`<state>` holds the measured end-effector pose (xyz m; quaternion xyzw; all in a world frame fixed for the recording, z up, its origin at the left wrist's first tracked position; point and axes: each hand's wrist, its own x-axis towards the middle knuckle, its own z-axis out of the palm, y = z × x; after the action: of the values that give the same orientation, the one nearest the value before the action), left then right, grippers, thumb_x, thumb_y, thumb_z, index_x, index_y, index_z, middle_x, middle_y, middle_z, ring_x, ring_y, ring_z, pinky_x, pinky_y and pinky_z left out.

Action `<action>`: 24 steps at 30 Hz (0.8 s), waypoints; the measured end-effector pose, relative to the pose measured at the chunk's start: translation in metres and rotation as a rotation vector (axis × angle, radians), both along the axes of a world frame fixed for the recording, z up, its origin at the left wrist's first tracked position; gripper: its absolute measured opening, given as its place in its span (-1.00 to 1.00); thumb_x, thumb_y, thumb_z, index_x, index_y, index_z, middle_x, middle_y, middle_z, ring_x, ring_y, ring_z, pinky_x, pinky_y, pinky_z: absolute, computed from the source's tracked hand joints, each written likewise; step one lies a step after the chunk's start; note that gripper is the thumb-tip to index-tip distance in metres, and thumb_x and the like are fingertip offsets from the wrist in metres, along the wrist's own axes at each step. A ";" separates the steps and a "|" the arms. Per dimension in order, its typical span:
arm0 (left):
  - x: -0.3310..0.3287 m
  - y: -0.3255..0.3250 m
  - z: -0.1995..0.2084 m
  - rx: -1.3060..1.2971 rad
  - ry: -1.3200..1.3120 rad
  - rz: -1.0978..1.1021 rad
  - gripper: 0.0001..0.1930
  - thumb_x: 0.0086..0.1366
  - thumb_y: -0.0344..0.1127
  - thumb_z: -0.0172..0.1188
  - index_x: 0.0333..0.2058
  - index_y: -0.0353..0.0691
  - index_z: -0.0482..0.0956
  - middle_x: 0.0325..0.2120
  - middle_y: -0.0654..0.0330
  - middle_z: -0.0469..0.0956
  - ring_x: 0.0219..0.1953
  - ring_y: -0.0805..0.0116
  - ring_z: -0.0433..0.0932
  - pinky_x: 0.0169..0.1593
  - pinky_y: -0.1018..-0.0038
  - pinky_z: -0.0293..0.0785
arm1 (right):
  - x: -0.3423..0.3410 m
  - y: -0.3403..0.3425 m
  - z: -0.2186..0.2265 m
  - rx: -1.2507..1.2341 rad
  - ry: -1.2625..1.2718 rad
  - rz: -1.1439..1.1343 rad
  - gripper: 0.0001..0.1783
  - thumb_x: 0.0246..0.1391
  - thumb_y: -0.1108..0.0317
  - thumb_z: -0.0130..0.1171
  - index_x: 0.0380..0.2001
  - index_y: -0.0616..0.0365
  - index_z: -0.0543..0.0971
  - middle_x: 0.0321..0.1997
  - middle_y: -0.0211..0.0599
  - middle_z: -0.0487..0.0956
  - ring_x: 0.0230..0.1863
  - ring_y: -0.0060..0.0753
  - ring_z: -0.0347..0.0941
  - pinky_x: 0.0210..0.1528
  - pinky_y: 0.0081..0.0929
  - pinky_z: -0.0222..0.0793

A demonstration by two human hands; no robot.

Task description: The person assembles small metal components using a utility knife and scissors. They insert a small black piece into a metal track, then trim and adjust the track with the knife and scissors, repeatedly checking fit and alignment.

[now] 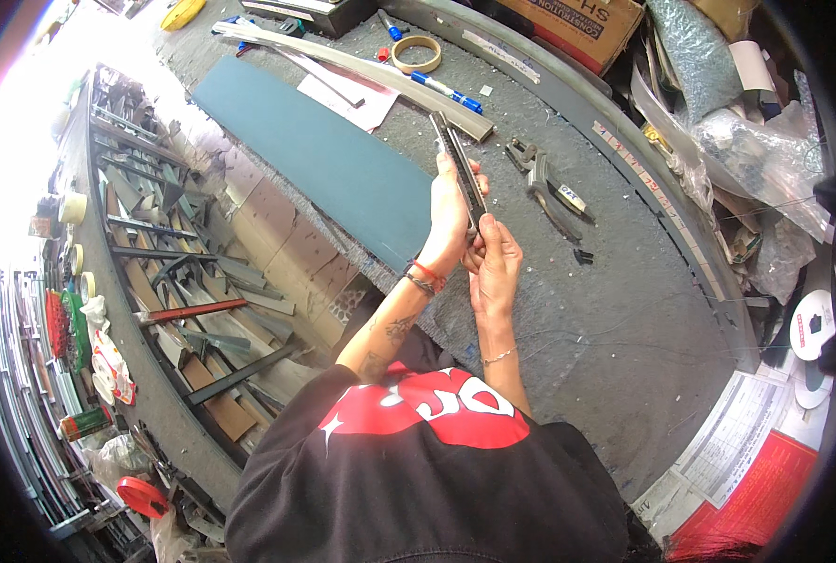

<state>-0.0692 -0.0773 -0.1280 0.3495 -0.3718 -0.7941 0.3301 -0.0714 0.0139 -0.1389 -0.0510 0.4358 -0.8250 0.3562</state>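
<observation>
Left hand (449, 214) is curled around a slim dark bar (461, 167), thumb along one side and fingertips on the other; the right hand (495, 267) is nearly closed, thumb and fingers pinching its lower end. The bar is held up at a slant above the bench (624, 357), with a row of small marks or notches down its face.

Writing shows in several places: a white label on the pliers-like tool (542, 188) just right of the hands, large print on a cardboard box (577, 33), handwriting on a white strip (500, 54) at the bench edge, and white lettering on the shirt's red patch. Near the lower right lie a printed form (732, 436) and a red sheet (751, 502).

A long blue-grey panel (314, 155) reaches to the left wrist. Beyond are a pale long strip (380, 78), a blue marker (448, 91) and a tape roll (418, 68). Crumpled clear plastic (756, 145) crowds the far right.
</observation>
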 end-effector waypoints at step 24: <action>0.005 -0.007 0.005 -0.227 0.037 -0.098 -0.39 0.28 0.27 -0.40 -0.45 -0.18 0.38 -0.66 0.30 0.38 -0.63 0.54 0.42 -0.56 0.64 0.34 | -0.001 0.009 0.017 0.291 0.491 -0.007 -0.56 0.17 0.20 0.01 -0.74 0.11 0.24 -0.72 -0.63 0.13 -0.65 -0.81 -0.03 -0.64 -0.68 -0.13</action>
<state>-0.0646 -0.0841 -0.1233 0.2763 -0.4699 -0.7685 0.3351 -0.0729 0.0229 -0.1222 -0.1961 0.6230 -0.7179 0.2409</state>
